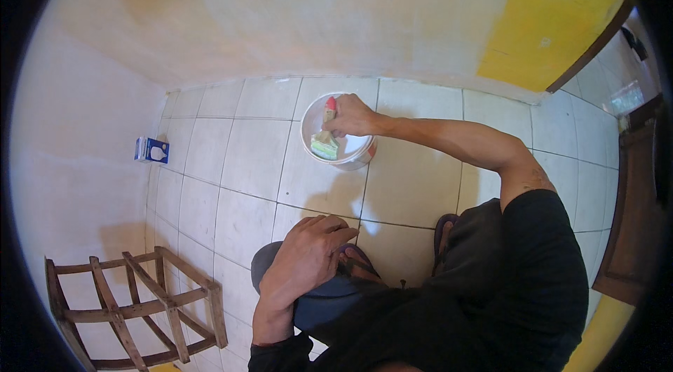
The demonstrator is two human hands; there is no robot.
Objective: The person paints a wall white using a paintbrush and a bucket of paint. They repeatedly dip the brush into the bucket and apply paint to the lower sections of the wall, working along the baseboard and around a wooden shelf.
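Note:
My right hand (pixel 351 116) grips a flat paintbrush (pixel 328 125) by its handle, which has a red tip. The pale greenish bristles, coated with white paint, point down over the near left part of a round plastic bucket (pixel 311 109). White paint (pixel 353 145) shows inside the bucket, partly hidden by my hand and the brush. My left hand (pixel 310 254) rests over my bent left knee, holding nothing that I can see, its fingers loosely curled and slightly apart.
White floor tiles (pixel 247 162) lie around the bucket. Ahead stands a wall (pixel 315 20), patchily whitish with a yellow section (pixel 547 25). A blue box (pixel 152 150) sits by the left wall. A wooden frame (pixel 142 309) stands at lower left, a brown wooden door (pixel 625 246) at right.

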